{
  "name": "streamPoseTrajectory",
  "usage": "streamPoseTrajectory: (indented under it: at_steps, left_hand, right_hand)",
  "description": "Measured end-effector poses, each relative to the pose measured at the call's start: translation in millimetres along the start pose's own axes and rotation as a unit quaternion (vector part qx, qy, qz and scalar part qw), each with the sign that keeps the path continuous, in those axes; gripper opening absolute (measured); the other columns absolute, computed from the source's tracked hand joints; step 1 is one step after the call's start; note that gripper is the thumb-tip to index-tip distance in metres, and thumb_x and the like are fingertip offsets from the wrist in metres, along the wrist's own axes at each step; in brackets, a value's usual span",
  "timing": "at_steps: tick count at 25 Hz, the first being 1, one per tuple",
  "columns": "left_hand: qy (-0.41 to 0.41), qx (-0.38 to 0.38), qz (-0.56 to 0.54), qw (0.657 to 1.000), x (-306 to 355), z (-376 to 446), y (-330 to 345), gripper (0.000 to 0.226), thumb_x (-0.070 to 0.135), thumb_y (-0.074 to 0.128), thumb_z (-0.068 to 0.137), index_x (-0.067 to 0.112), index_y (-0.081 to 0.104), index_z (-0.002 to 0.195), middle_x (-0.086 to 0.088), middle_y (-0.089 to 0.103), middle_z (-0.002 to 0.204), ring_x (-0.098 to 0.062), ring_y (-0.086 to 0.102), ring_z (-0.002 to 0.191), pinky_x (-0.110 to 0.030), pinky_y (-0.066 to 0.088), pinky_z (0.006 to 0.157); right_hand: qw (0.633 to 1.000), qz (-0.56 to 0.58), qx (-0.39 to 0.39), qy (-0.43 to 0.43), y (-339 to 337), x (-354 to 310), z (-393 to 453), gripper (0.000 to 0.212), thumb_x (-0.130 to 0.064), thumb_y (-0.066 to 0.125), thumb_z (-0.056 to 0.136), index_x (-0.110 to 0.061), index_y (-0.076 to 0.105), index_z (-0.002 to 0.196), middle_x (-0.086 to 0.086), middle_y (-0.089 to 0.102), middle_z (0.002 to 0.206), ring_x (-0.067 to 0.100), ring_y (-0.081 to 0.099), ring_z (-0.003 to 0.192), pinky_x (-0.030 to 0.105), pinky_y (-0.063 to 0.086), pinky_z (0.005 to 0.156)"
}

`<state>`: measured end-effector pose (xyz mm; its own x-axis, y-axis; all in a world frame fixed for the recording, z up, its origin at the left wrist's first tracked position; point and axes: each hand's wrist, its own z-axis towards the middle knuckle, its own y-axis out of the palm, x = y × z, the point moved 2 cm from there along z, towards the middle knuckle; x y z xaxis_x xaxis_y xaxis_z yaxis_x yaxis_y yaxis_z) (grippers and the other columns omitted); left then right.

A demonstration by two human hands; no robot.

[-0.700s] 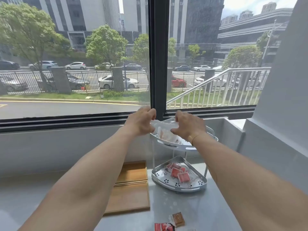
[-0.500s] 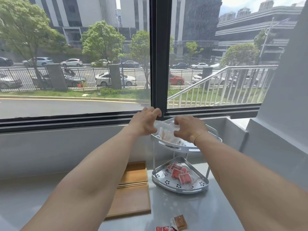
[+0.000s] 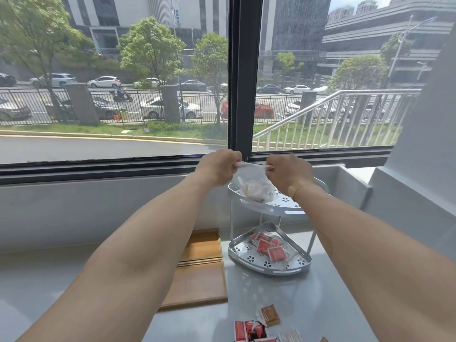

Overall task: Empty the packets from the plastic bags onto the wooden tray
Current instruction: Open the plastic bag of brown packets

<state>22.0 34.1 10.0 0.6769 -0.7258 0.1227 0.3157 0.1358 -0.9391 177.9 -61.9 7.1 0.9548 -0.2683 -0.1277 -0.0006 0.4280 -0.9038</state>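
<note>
A clear plastic bag [image 3: 254, 185] with pale packets inside hangs just above the top shelf of a white two-tier rack [image 3: 283, 206]. My left hand [image 3: 218, 169] grips the bag's top edge on the left. My right hand [image 3: 288, 174] grips the same edge on the right. A second clear bag of red packets [image 3: 269, 248] lies on the lower shelf [image 3: 266, 266]. The wooden tray [image 3: 199, 270] sits on the grey counter left of the rack, partly hidden by my left forearm.
Loose red and brown packets [image 3: 257, 327] lie on the counter near the bottom edge. A window with a dark frame [image 3: 243, 77] runs behind the rack. A grey wall [image 3: 419, 193] closes in on the right.
Both hands have lifted the bag's top edge up off the top shelf and spread it a little wider; the view has tilted slightly.
</note>
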Motion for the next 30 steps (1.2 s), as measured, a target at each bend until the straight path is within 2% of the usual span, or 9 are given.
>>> streamPoseTrajectory:
  at_steps: [7, 9, 12, 14, 16, 18, 22, 26, 30]
  left_hand:
    - [-0.022, 0.034, 0.003, 0.999, -8, -35, -51, 0.015, 0.01, 0.045, 0.09, 0.02, 0.048, 0.079, -0.002, 0.062, 0.093, -0.029, 0.057, 0.083, -0.036, 0.044, 0.066]
    - [-0.037, 0.024, -0.014, 0.999, -17, -51, -61, 0.021, 0.008, 0.046, 0.087, 0.023, 0.048, 0.074, 0.0, 0.063, 0.09, -0.027, 0.058, 0.083, -0.036, 0.047, 0.067]
    - [-0.068, -0.009, -0.069, 0.995, -30, -83, -61, 0.017, 0.008, 0.05, 0.087, 0.02, 0.055, 0.076, -0.002, 0.063, 0.088, -0.025, 0.058, 0.082, -0.036, 0.049, 0.074]
    - [-0.095, -0.038, -0.094, 0.99, -38, -111, -49, 0.013, 0.01, 0.057, 0.086, 0.021, 0.057, 0.079, -0.002, 0.062, 0.087, -0.022, 0.056, 0.081, -0.034, 0.048, 0.076]
    - [-0.118, -0.042, -0.131, 0.983, -47, -145, -32, 0.008, 0.012, 0.059, 0.086, 0.019, 0.059, 0.082, -0.004, 0.062, 0.084, -0.022, 0.056, 0.079, -0.034, 0.047, 0.074]
    - [-0.133, -0.036, -0.174, 0.975, -54, -184, -13, 0.004, 0.013, 0.06, 0.086, 0.013, 0.06, 0.082, -0.006, 0.064, 0.082, -0.025, 0.058, 0.079, -0.036, 0.048, 0.072]
    - [-0.187, -0.054, -0.235, 0.952, -58, -262, 33, 0.006, 0.015, 0.066, 0.083, 0.019, 0.062, 0.081, -0.001, 0.067, 0.08, -0.021, 0.062, 0.078, -0.032, 0.05, 0.072]
    - [-0.23, -0.074, -0.28, 0.929, -58, -334, 84, 0.007, 0.016, 0.068, 0.085, 0.021, 0.063, 0.083, 0.015, 0.062, 0.074, -0.012, 0.058, 0.072, -0.029, 0.049, 0.071]
    - [-0.263, -0.069, -0.297, 0.915, -51, -391, 127, 0.003, 0.019, 0.064, 0.087, 0.022, 0.065, 0.089, 0.016, 0.066, 0.083, 0.0, 0.058, 0.075, -0.034, 0.054, 0.075]
  right_hand:
    - [0.998, 0.05, 0.027, -0.028, -39, -32, -9, 0.018, -0.025, 0.05, 0.09, -0.022, 0.067, 0.096, 0.008, 0.063, 0.084, 0.03, 0.051, 0.071, 0.031, 0.038, 0.064]
    - [0.996, 0.085, 0.01, -0.029, -44, -44, -16, 0.018, -0.027, 0.052, 0.09, -0.022, 0.068, 0.095, 0.006, 0.058, 0.079, 0.031, 0.053, 0.071, 0.031, 0.039, 0.063]
    - [0.988, 0.144, -0.05, -0.04, -35, -62, -32, 0.017, -0.025, 0.055, 0.088, -0.014, 0.067, 0.091, 0.01, 0.066, 0.084, 0.033, 0.061, 0.078, 0.035, 0.051, 0.065]
    - [0.973, 0.207, -0.097, -0.041, -17, -73, -51, 0.016, -0.023, 0.059, 0.086, -0.01, 0.067, 0.091, 0.013, 0.071, 0.092, 0.034, 0.064, 0.086, 0.041, 0.056, 0.076]
    - [0.954, 0.266, -0.135, -0.033, 8, -81, -77, 0.016, -0.021, 0.063, 0.085, -0.008, 0.068, 0.093, 0.014, 0.072, 0.095, 0.032, 0.064, 0.091, 0.038, 0.053, 0.08]
    - [0.939, 0.302, -0.166, -0.022, 32, -85, -107, 0.015, -0.021, 0.067, 0.084, -0.009, 0.068, 0.093, 0.012, 0.071, 0.094, 0.029, 0.064, 0.09, 0.033, 0.048, 0.075]
    - [0.917, 0.343, -0.202, -0.024, 81, -94, -173, 0.009, -0.022, 0.071, 0.084, -0.016, 0.066, 0.087, 0.003, 0.072, 0.085, 0.023, 0.066, 0.085, 0.033, 0.049, 0.076]
    - [0.895, 0.371, -0.247, -0.011, 126, -99, -246, 0.011, -0.024, 0.071, 0.086, -0.017, 0.064, 0.091, -0.003, 0.074, 0.086, 0.013, 0.068, 0.081, 0.027, 0.055, 0.069]
    - [0.893, 0.36, -0.271, 0.008, 157, -99, -307, 0.009, -0.028, 0.068, 0.087, -0.03, 0.061, 0.083, -0.013, 0.068, 0.07, -0.004, 0.061, 0.067, 0.025, 0.046, 0.061]
